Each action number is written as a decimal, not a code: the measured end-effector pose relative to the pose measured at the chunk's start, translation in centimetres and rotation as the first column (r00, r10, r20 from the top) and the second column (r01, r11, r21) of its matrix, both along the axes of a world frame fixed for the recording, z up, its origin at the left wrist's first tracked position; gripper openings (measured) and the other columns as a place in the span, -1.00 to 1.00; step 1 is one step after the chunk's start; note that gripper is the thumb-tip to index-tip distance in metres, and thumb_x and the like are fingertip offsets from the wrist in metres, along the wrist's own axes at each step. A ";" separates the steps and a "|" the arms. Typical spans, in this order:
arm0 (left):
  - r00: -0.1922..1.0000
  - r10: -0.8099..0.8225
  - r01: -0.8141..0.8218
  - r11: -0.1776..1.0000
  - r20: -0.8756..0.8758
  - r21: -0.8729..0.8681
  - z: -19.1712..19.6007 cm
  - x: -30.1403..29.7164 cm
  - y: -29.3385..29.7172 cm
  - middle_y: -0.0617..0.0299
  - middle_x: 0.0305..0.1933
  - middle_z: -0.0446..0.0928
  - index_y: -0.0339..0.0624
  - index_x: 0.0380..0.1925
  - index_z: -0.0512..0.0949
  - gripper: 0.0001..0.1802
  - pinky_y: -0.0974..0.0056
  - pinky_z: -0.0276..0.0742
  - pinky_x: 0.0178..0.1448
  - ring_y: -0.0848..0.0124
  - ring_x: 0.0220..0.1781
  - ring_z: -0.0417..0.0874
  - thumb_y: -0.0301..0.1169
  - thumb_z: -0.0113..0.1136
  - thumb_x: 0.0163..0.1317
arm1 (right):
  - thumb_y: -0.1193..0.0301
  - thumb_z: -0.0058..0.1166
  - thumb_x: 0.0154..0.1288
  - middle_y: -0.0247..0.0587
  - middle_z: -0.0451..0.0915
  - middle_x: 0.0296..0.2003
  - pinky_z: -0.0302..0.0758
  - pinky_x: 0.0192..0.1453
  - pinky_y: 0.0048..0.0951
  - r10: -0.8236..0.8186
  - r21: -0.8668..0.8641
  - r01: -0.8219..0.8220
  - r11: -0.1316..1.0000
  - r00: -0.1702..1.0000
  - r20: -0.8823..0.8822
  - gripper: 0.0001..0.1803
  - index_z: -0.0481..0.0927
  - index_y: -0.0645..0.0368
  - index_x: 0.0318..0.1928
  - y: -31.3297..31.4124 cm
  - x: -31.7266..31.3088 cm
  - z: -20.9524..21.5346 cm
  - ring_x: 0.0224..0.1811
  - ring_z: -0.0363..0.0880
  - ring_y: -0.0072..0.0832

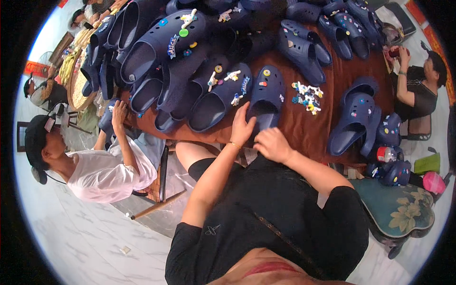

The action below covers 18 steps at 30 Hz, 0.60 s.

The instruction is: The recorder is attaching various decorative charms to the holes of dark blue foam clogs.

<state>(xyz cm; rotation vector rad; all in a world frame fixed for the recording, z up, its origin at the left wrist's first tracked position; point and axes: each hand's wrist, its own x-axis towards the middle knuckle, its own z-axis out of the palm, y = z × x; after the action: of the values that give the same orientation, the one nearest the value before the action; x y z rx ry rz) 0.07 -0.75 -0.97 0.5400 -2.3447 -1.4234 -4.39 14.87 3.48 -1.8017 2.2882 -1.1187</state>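
Observation:
A dark blue clog (273, 85) with a few small charms on its toe lies before me at the table's near edge, its heel toward me. My left hand (243, 124) grips the left side of its heel, thumb toward the opening. My right hand (274, 145) is curled closed at the right of the heel; whatever its fingertips hold, if anything, is hidden. Right of the clog lies a small pile of white and blue charms (306, 97). Another decorated clog (209, 111) sits just left of my left hand.
Many blue clogs (166, 40) are heaped across the brown-covered table (304, 130). More clogs (354, 118) lie at the right, near a bottle (385, 154) and a dark green stool (394, 204). A person in a white shirt (114, 173) works at my left; another person (420, 88) sits at the right.

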 end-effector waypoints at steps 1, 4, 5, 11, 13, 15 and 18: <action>0.999 -0.013 0.011 0.998 -0.038 -0.055 -0.1 0.3 -0.2 -0.07 0.08 0.37 -0.23 0.14 0.26 -0.45 0.17 0.27 0.20 0.05 0.14 0.38 -0.52 0.04 0.07 | 0.35 0.16 -0.07 -0.20 0.48 -0.48 0.32 -0.26 -0.31 -0.031 -0.058 0.032 0.998 0.999 0.019 -0.83 0.48 0.12 -0.47 -0.2 -0.9 0.2 -0.36 0.46 -0.28; 0.999 -0.025 0.019 0.991 -0.046 -0.132 -0.1 0.6 -0.2 -0.11 0.08 0.36 -0.24 0.13 0.26 -0.42 0.15 0.27 0.22 0.01 0.15 0.36 -0.65 -0.05 0.00 | 0.47 0.06 0.01 -0.09 0.48 -0.45 0.40 -0.24 -0.24 -0.309 -0.165 0.345 0.924 0.928 0.210 -0.89 0.50 0.23 -0.40 -0.5 -4.7 1.4 -0.34 0.49 -0.16; 1.000 -0.017 0.014 0.988 -0.023 -0.157 0.1 0.5 0.0 -0.10 0.09 0.36 -0.24 0.14 0.26 -0.40 0.15 0.26 0.22 0.01 0.15 0.36 -0.69 -0.10 -0.02 | 0.50 0.06 0.02 -0.07 0.48 -0.40 0.41 -0.23 -0.26 -0.398 -0.209 0.435 0.876 0.896 0.197 -0.86 0.49 0.24 -0.35 -0.5 -6.2 0.8 -0.32 0.49 -0.17; 0.998 -0.034 0.044 0.978 0.055 -0.203 0.3 0.9 -0.2 -0.10 0.11 0.34 -0.27 0.14 0.24 -0.42 0.14 0.22 0.25 0.04 0.18 0.33 -0.64 -0.08 0.01 | 0.62 0.00 0.03 -0.02 0.40 0.02 0.30 0.16 -0.30 -0.407 0.032 0.407 0.913 0.900 0.154 -0.52 0.39 0.22 0.05 -0.2 -9.8 -1.8 0.10 0.34 -0.14; 0.999 -0.018 0.029 0.971 0.048 -0.236 0.4 0.3 0.0 -0.11 0.09 0.35 -0.29 0.15 0.21 -0.43 0.13 0.25 0.21 0.02 0.14 0.35 -0.60 -0.05 0.03 | 0.64 0.00 0.01 -0.02 0.39 0.05 0.26 0.20 -0.30 -0.355 0.112 0.344 0.932 0.930 0.101 -0.50 0.38 0.22 0.06 -0.3 -9.7 -2.5 0.15 0.29 -0.14; 0.996 0.010 0.012 0.969 0.090 -0.247 0.4 0.0 0.6 -0.11 0.07 0.36 -0.29 0.15 0.20 -0.43 0.12 0.27 0.18 0.00 0.11 0.37 -0.57 -0.03 0.05 | 0.67 0.02 -0.03 -0.01 0.40 0.02 0.32 0.16 -0.27 -0.340 0.083 0.336 0.938 0.940 0.036 -0.48 0.38 0.24 0.05 -0.2 -9.6 -2.7 0.08 0.34 -0.09; 0.993 0.050 -0.019 0.957 0.103 -0.289 -0.4 0.0 0.8 -0.12 0.03 0.39 -0.29 0.16 0.18 -0.42 0.09 0.30 0.12 -0.02 0.04 0.39 -0.53 0.02 0.07 | 0.66 0.03 -0.04 -0.05 0.43 -0.09 0.35 0.08 -0.26 -0.361 0.074 0.354 0.932 0.926 0.109 -0.58 0.41 0.23 -0.07 -0.2 -9.2 -2.3 0.02 0.38 -0.12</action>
<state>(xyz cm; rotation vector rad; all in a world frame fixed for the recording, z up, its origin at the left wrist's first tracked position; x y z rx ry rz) 0.11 0.10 -1.36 0.5842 -2.5555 -1.0327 -13.61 14.70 1.13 -1.2862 2.6102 -1.1566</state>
